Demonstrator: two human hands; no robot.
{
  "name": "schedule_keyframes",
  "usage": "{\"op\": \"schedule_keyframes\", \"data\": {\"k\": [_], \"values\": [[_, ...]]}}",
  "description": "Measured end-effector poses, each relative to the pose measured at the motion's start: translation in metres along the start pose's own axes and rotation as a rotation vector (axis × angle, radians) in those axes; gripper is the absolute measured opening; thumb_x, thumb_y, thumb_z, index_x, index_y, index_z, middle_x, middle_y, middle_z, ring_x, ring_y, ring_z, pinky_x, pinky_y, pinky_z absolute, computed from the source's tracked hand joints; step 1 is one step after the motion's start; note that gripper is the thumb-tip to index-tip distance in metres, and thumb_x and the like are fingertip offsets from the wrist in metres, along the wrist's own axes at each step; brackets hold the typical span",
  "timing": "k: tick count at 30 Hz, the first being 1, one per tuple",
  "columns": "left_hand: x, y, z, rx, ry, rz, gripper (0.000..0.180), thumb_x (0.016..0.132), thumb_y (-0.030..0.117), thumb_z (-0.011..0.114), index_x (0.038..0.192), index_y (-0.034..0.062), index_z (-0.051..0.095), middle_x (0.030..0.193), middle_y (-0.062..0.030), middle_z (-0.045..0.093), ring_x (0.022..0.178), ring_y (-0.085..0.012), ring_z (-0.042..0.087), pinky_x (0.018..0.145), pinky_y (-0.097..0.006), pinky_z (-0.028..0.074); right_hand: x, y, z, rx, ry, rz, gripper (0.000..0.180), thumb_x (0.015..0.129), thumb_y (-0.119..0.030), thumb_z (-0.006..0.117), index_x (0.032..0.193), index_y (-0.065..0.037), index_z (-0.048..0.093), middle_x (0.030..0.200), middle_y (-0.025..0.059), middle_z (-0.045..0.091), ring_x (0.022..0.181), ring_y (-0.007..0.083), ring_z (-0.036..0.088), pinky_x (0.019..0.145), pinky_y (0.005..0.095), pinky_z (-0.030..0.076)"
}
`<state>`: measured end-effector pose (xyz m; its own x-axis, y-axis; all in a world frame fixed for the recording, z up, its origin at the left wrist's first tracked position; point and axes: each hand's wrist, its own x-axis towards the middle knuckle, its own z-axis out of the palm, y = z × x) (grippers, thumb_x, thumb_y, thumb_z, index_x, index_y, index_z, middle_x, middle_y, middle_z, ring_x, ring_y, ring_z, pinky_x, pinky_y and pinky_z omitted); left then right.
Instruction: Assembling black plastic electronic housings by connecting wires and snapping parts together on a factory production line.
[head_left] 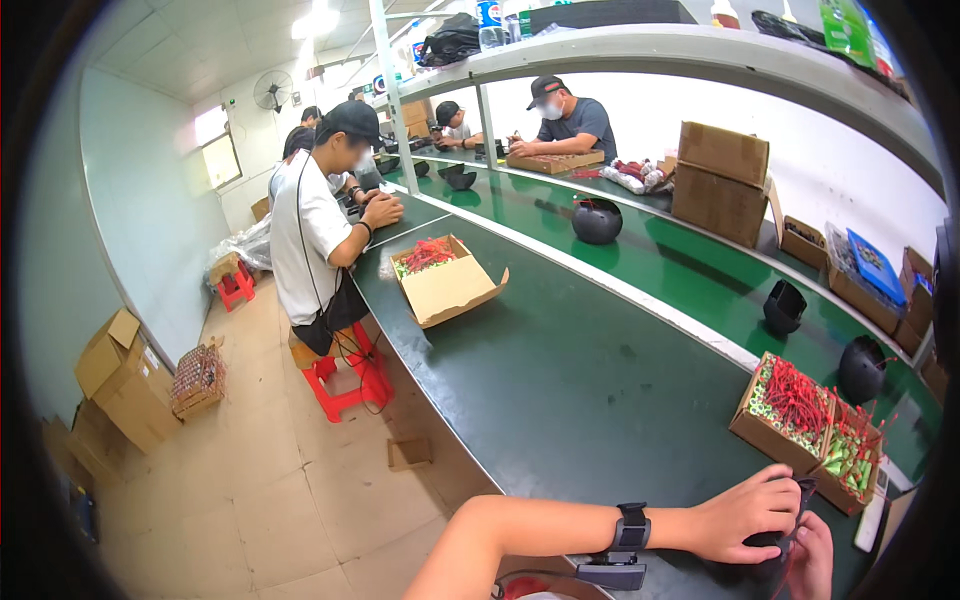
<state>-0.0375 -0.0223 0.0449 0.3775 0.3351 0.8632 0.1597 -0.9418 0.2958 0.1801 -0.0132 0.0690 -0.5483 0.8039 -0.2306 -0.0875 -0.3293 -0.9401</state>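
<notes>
At the lower right, my left hand [748, 515] curls over a dark black part [768, 540], its fingers spread across the top. My right hand [812, 556] holds the near right side of the same part, with fingertips bent against it. Most of the part is hidden by my hands; it looks like the black rounded shells nearby. Just beyond my hands is a cardboard box [745, 422] of red wires [797, 392] and green-and-white pieces. A smaller box [838, 493] beside it holds green pieces with red wires.
Black shells [597, 221] stand along the green conveyor [670, 270] beyond a pale rail. An open carton [450, 290] with red wires sits farther up the dark table [610, 390]. A person [318, 215] works at the left; others sit farther back. A shelf [640, 45] spans overhead.
</notes>
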Motion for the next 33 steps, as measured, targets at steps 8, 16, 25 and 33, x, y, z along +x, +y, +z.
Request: {"op": "schedule_keyframes", "data": {"k": [8,16,25,33], "values": [[0.006,0.008,0.012,-0.073,-0.118,-0.087,0.026,0.069,0.024,0.065,0.082,0.0043,0.054,0.094,-0.0113,0.048,0.104,-0.0312,0.044,0.097,-0.051,0.029,-0.028,-0.007,0.004,0.018,-0.210,0.124,0.053,0.088,-0.026,0.061,0.129,0.001,0.042,0.112,0.0064,0.057,0.088,0.0110,0.058,0.074,0.0227,0.047],[0.020,0.018,0.020,0.013,-0.125,-0.137,0.027,0.067,0.025,0.064,0.078,0.0037,0.052,0.089,-0.0116,0.046,0.100,-0.0304,0.043,0.092,-0.046,0.030,-0.039,0.012,-0.011,-0.008,-0.198,0.096,0.047,0.088,-0.025,0.063,0.122,0.002,0.046,0.107,0.0051,0.057,0.088,0.0103,0.057,0.078,0.0223,0.046],[0.017,0.006,0.005,-0.084,-0.207,-0.202,0.031,0.071,0.028,0.070,0.087,0.0050,0.055,0.099,-0.0098,0.050,0.107,-0.0310,0.047,0.096,-0.053,0.031,-0.026,0.002,0.005,-0.486,-0.013,-0.042,0.017,0.096,-0.011,0.043,0.088,0.000,0.053,0.060,0.0026,0.053,0.049,0.0098,0.052,0.047,0.0243,0.042],[0.025,-0.005,0.003,-0.097,-0.297,-0.245,0.032,0.062,0.027,0.077,0.082,0.0076,0.060,0.092,-0.0080,0.055,0.101,-0.0317,0.053,0.098,-0.054,0.032,-0.018,0.006,-0.010,-0.949,0.192,-0.665,0.014,0.079,-0.011,0.067,0.092,-0.006,0.065,0.060,0.0052,0.053,0.051,0.0204,0.054,0.048,0.0325,0.043]]}}
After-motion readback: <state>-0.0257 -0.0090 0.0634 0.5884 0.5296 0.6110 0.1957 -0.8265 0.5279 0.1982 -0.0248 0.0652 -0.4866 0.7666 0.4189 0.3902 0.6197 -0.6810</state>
